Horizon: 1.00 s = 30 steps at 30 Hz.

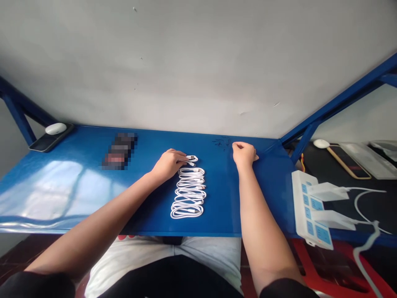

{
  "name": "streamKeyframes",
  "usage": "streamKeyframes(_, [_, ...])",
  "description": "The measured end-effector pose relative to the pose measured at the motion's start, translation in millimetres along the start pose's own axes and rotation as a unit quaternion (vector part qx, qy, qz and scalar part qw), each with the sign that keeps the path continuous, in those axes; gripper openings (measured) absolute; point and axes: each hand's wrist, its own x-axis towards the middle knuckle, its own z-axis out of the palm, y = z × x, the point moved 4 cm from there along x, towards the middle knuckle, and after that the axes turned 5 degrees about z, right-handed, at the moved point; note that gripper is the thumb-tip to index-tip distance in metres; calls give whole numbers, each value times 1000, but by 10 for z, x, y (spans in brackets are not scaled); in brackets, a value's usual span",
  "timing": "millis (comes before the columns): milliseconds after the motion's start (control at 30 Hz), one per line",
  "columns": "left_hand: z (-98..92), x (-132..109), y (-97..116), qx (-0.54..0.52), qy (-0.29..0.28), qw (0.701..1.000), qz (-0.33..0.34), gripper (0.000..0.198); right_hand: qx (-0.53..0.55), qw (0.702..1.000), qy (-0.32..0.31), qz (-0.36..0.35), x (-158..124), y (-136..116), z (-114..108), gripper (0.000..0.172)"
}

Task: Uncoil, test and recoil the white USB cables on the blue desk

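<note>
On the blue metal bench point(217, 198), left hand point(169, 164) has fingers narrowed on the top white charging cable point(192, 158), above a stacked row of coiled cables point(187, 193); right hand point(243, 154) curled near the far edge, any held item unclear.

White USB cables point(188, 192) are lying coiled in flat, overlapping loops, forming a single column running away from the person across the blue surface point(217, 194). The loops are sitting close together, so the exact count is not readable from this view. The lowest coil point(187, 212) is lying nearest the surface's front edge and is keeping a neat oval shape. The topmost coil point(192, 158) is lying slightly apart from the column, with a small connector point(191, 164) showing beside it. The left grip point(169, 163) is reaching over this coil, its fingers point(181, 156) touching the cable near the connector. Whether they are pinching it cannot be told.
</note>
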Motion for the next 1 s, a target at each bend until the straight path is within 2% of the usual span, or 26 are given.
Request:
streamKeyframes(133, [-36,11,-7,-2,-6,1000,16,18,36,998,25,-36,-44,-78,-35,28])
streamKeyframes(333, [-22,-23,33,35,-22,997,60,23,62,991,-19,-119,-122,-192,33,30])
streamKeyframes(500, [23,-53,54,35,-25,997,63,23,28,999,33,-20,-27,-58,-27,23])
streamKeyframes(533, [23,-58,48,35,-29,997,57,23,36,999,36,-15,-12,-45,-37,23])
streamKeyframes(600, [16,-68,29,34,-35,998,41,24,71,996,36,-49,-14,-76,-42,26])
streamKeyframes(700, [-4,-80,4,30,-37,998,28,26,120,981,-14,-154,-114,-218,17,31])
streamKeyframes(800, [-21,-88,-15,29,-43,998,33,29,96,965,-123,-209,-263,-333,145,25])
streamKeyframes(867, [-39,-92,-21,21,-51,997,47,31,54,963,-170,-200,-326,-347,200,20])
streamKeyframes(1000, [-116,-103,-19,0,-60,995,74,34,-5,977,-166,-135,-318,-308,162,17])
